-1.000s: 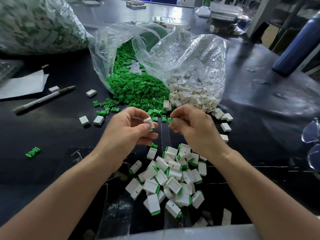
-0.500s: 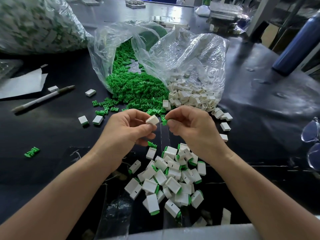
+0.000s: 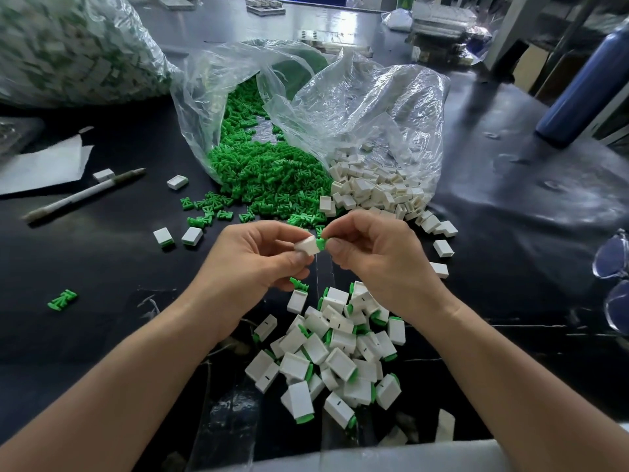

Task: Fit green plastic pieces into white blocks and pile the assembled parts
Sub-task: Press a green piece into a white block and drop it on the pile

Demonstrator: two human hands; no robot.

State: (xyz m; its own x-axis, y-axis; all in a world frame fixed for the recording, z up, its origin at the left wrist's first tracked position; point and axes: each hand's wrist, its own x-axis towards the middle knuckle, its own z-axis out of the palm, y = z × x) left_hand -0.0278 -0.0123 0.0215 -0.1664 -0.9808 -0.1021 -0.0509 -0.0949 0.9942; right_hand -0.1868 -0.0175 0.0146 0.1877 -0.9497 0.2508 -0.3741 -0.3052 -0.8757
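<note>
Above the bench [image 3: 102, 267], the left hand [image 3: 252, 264] pinches a white block [image 3: 306, 246] while the right hand [image 3: 374, 257] pinches a green piece [image 3: 321, 244] against its end, over the pile of assembled parts [image 3: 333, 356].

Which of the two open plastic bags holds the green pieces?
The left open bag, spilling green pieces; the right bag overlapping it holds white blocks.

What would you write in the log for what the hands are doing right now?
step: fitting | left hand: holds white block | right hand: pushes green piece into it | pile of assembled parts: below hands
</note>
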